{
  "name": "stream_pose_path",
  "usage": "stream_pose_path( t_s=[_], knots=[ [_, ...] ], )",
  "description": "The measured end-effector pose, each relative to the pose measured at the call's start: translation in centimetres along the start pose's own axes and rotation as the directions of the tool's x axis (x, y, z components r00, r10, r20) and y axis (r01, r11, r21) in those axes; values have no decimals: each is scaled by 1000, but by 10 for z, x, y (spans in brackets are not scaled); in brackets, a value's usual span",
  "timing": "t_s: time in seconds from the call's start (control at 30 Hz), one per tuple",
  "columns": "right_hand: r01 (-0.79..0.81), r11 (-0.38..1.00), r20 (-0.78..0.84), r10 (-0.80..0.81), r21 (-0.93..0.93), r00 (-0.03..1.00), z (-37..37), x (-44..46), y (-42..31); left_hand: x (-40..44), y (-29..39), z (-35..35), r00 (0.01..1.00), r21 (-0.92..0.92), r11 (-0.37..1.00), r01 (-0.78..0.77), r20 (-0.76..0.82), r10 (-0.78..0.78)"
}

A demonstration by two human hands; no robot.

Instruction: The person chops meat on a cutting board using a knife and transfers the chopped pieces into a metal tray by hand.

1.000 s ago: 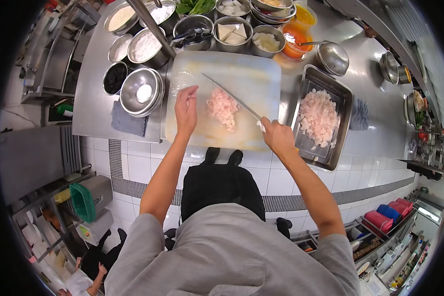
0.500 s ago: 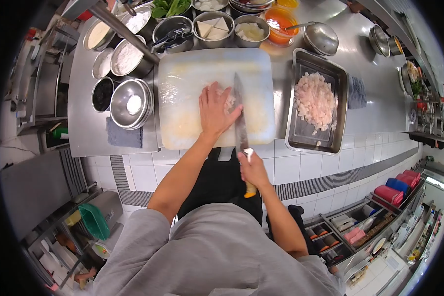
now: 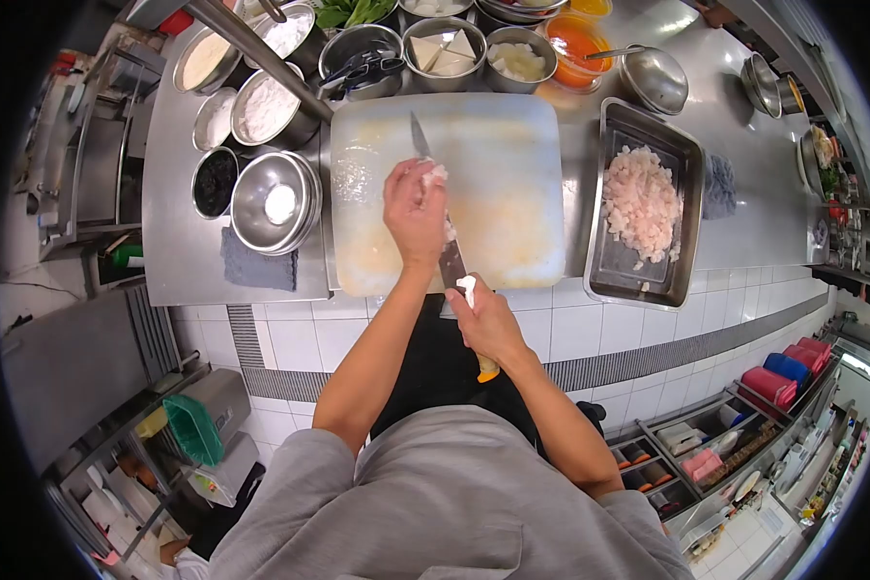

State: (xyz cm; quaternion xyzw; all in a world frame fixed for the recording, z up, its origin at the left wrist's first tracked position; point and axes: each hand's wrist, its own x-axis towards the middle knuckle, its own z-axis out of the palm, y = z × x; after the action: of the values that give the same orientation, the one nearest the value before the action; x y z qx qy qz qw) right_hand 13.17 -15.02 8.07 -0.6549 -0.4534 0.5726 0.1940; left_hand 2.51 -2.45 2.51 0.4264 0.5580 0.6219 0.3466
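On the white cutting board (image 3: 503, 193), my left hand (image 3: 416, 215) is curled over small pale, raw-looking meat pieces (image 3: 436, 176), some at its fingertips and some along the knife (image 3: 451, 259). The blade passes beneath or behind that hand, and its tip shows past the fingers, pointing to the far left. My right hand (image 3: 490, 324) grips the knife's yellow handle at the board's near edge. Something white (image 3: 467, 288) sits by the fingers at the heel of the blade. Right of the board, a metal tray (image 3: 597, 232) holds a heap of diced pale meat (image 3: 640, 203).
Stacked steel bowls (image 3: 271, 203) and a grey cloth (image 3: 261, 261) lie left of the board. Along the back stand pots of white powder (image 3: 264, 108), white wedges (image 3: 442, 53) and an orange liquid (image 3: 575, 43). A metal post (image 3: 261, 63) slants at the left. Another person's hand (image 3: 172, 551) shows lower left.
My left hand has gone from lying spread on the board to curling around the meat pieces. The knife has swung left, its blade now at that hand. The whole view has shifted slightly.
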Motion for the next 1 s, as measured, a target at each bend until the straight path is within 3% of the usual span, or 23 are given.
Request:
stream_pose_path(
  t_s=[0.1, 0.17, 0.3, 0.37, 0.43, 0.5, 0.57, 0.63, 0.67, 0.7, 0.83, 0.9, 0.97, 1.0],
  knots=[
    [40, 999, 40, -40, -3, 998, -7, -3, -15, 12, 21, -1, 995, 10, 996, -85, -42, 85],
    [186, 982, -1, -186, 35, 983, -12, -5, -18, 16, 37, 5, 996, 28, 996, -80, -40, 81],
    [83, 994, -6, -83, 72, 997, -53, -31, -40, 12, 83, 48, 986, 31, 986, -166, 32, 165],
    [8, 970, -101, 17, 243, 995, -81, -49, -42, 2, 115, 88, 946, 54, 959, -280, 187, 266],
    [69, 957, -261, 7, 281, 965, -113, -67, -31, -17, 132, 138, 892, -20, 923, -385, 249, 378],
    [50, 980, -433, 39, 194, 900, -148, -78, -18, -39, 135, 193, 869, -168, 917, -363, 296, 398],
    [39, 997, -599, -73, -69, 797, -185, -70, 22, -54, 105, 248, 843, -155, 904, -398, 327, 427],
    [-117, 909, -702, -222, -400, 676, -214, -54, 66, -65, 36, 288, 810, -142, 886, -441, 363, 461],
    [-164, 971, -695, -4, -175, 719, -225, -52, 69, -74, -15, 304, 811, -39, 935, -351, 487, 325],
    [-218, 975, -635, 200, 50, 747, -236, -51, 71, -76, -21, 311, 792, 77, 959, -271, 584, 177],
    [-210, 958, -593, 285, 195, 753, -252, -59, 80, -110, -17, 316, 791, 131, 884, -448, 519, 324],
    [-123, 911, -484, 319, 393, 815, -256, -59, 88, -128, 7, 317, 732, 35, 880, -474, 572, 371],
    [-122, 899, -469, 331, 421, 819, -256, -62, 81, -143, 26, 314, 679, -4, 873, -488, 627, 382],
    [-116, 888, -452, 335, 446, 826, -257, -63, 75, -147, 32, 314, 598, -80, 867, -492, 693, 403]
  ],
)
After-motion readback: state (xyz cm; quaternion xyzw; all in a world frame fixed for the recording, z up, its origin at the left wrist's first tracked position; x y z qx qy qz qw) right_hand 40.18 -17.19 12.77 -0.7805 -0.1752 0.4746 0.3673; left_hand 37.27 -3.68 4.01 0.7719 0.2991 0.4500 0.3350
